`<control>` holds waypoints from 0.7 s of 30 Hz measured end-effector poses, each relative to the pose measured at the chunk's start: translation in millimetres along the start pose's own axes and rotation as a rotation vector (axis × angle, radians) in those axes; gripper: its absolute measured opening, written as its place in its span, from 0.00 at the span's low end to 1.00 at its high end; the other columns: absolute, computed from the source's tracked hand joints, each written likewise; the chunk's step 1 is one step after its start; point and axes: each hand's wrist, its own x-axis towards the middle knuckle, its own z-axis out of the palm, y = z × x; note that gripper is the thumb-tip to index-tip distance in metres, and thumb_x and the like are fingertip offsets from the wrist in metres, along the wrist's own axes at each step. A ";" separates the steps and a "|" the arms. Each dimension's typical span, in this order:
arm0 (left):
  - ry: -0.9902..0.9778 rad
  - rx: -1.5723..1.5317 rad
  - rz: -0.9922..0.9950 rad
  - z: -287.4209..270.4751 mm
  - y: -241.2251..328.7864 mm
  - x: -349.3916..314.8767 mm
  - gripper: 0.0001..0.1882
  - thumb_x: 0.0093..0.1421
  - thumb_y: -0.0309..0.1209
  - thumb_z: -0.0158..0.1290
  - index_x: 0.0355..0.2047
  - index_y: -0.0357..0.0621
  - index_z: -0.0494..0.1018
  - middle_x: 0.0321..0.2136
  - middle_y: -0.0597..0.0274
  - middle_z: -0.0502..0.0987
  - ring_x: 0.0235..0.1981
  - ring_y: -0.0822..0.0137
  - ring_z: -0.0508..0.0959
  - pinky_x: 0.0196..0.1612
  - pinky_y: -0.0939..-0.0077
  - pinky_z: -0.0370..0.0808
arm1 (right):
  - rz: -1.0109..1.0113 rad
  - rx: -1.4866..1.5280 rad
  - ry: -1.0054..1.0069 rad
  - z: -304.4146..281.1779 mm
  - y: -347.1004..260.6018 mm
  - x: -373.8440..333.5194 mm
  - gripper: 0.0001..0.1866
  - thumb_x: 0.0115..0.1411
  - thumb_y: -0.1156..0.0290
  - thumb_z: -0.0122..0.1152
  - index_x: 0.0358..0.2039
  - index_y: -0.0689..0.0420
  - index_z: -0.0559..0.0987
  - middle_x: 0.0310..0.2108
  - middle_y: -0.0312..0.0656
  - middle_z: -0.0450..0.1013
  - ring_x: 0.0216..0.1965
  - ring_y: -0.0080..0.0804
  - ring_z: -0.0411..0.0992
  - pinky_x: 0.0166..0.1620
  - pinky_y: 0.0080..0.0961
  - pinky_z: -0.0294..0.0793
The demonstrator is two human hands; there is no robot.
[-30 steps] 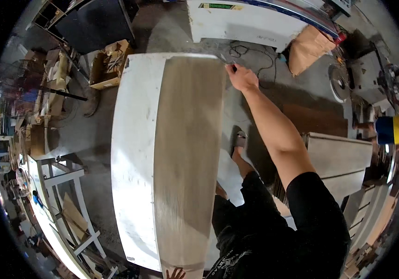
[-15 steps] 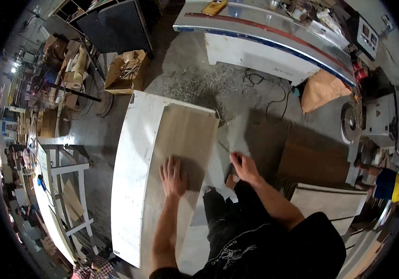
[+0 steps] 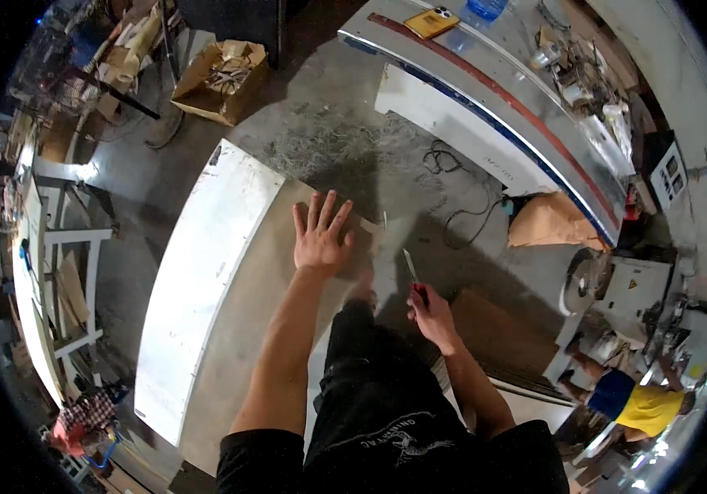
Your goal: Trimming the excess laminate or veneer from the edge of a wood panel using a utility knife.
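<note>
My left hand point(image 3: 321, 243) lies flat with fingers spread near the far end of a wood-toned sheet point(image 3: 242, 321). That sheet lies lengthwise against a long white panel point(image 3: 193, 272) on its left. To the right of the sheet, my right hand point(image 3: 434, 319) is closed round a utility knife point(image 3: 409, 265) with a red handle. Its thin blade points away from me, above the floor and apart from the sheet. Near the sheet's far right corner a small pale strip point(image 3: 385, 221) shows.
Curly shavings point(image 3: 312, 140) litter the floor beyond the sheet, beside a cardboard box point(image 3: 220, 82) of scraps. A long metal-topped machine point(image 3: 485, 74) carries a yellow phone point(image 3: 432, 22). A cable point(image 3: 452, 226) and brown sack point(image 3: 555, 221) lie near it. Another person point(image 3: 646, 403) is at right.
My left hand has slid forward to the sheet's far end, its fingers now spread wider. The knife's blade now shows beyond my right hand. My view has turned, shifting the surroundings.
</note>
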 end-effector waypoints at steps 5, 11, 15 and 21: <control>0.075 -0.134 -0.161 -2.5 -10.0 -0.1 0.40 0.62 0.48 0.54 0.74 0.63 0.55 0.75 0.63 0.52 0.77 0.56 0.48 0.76 0.39 0.38 | -0.231 -0.523 0.059 -31.7 -104.5 54.3 0.19 0.73 0.57 0.52 0.55 0.56 0.73 0.32 0.53 0.79 0.32 0.56 0.79 0.36 0.48 0.77; 0.028 -0.153 -0.208 -0.9 -8.9 10.5 0.41 0.60 0.47 0.55 0.73 0.60 0.57 0.75 0.61 0.54 0.76 0.59 0.51 0.76 0.38 0.41 | -0.194 -0.850 -0.257 -38.7 -170.5 103.4 0.17 0.70 0.58 0.55 0.51 0.55 0.72 0.32 0.57 0.79 0.36 0.62 0.77 0.38 0.55 0.76; 0.071 -0.165 -0.193 7.0 -14.1 11.1 0.39 0.59 0.47 0.56 0.71 0.59 0.61 0.74 0.61 0.57 0.75 0.58 0.53 0.75 0.35 0.43 | -0.080 -0.950 -0.431 -41.7 -180.6 103.9 0.15 0.70 0.59 0.53 0.49 0.55 0.70 0.34 0.56 0.79 0.37 0.62 0.77 0.41 0.57 0.76; 0.124 -0.179 -0.203 10.4 -13.2 11.4 0.38 0.57 0.47 0.57 0.69 0.60 0.65 0.73 0.60 0.58 0.75 0.58 0.55 0.73 0.34 0.46 | -0.029 -1.000 -0.420 -46.6 -142.1 105.0 0.15 0.70 0.60 0.53 0.50 0.55 0.71 0.40 0.56 0.78 0.37 0.64 0.77 0.41 0.58 0.76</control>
